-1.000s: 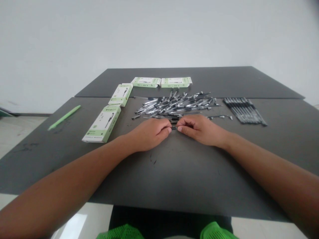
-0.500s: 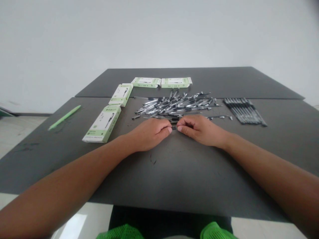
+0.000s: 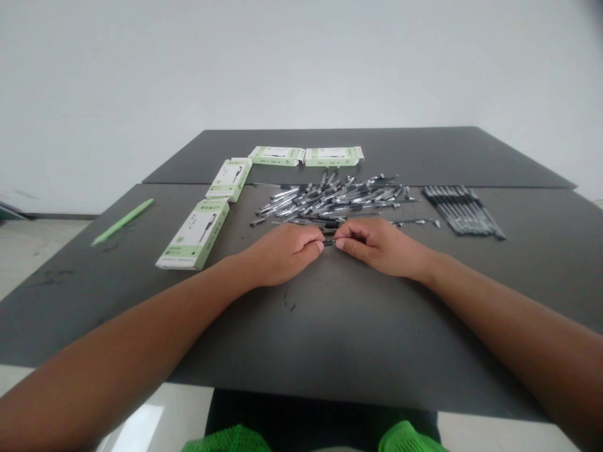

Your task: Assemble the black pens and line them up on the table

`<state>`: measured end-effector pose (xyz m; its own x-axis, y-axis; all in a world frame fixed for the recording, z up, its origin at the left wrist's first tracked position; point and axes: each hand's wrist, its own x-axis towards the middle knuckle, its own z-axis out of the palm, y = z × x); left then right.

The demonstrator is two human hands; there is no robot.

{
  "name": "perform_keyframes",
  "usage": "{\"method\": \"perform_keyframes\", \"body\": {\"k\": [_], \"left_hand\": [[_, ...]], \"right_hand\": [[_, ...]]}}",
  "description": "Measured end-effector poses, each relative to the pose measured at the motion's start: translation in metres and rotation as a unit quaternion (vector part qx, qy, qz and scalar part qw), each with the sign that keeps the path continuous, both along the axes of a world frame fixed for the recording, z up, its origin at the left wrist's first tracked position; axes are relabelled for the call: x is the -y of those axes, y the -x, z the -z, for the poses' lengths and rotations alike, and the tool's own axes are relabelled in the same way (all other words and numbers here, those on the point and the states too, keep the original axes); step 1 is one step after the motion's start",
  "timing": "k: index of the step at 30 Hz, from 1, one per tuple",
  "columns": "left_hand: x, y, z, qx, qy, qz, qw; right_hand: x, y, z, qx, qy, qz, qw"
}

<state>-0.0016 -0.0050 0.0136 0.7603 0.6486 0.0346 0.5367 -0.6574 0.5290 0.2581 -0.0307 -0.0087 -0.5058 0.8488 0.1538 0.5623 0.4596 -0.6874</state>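
Close together at the near edge of the pen-part pile (image 3: pixel 325 198), my two hands meet over the dark table. My left hand (image 3: pixel 287 254) is closed, thumb and forefinger pinching one end of a small dark pen part (image 3: pixel 329 242). The other end of that part lies in the pinch of my right hand (image 3: pixel 377 246), whose other fingers are curled. Only a short stretch of the part shows between the fingertips; the rest is hidden. Just behind the fingers lie clear barrels, dark grips and thin refills, loosely heaped.
A row of pens (image 3: pixel 464 210) lies side by side to the right. Green-and-white pen boxes stand left and behind, including one near box (image 3: pixel 193 235) and one far box (image 3: pixel 334 156). A light green pen (image 3: pixel 123 221) lies at far left.
The gap between my fingertips looks very slightly wider, with my left hand a touch further left. Everything else looks the same.
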Motion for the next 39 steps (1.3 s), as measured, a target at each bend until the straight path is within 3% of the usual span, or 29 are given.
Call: {"method": "perform_keyframes", "body": {"k": [39], "left_hand": [[0.0009,0.0002,0.0059,0.018,-0.024,-0.019,0.999]], "right_hand": [[-0.0017,-0.001,0.0019,-0.006,0.011,0.005,1.0]]}}
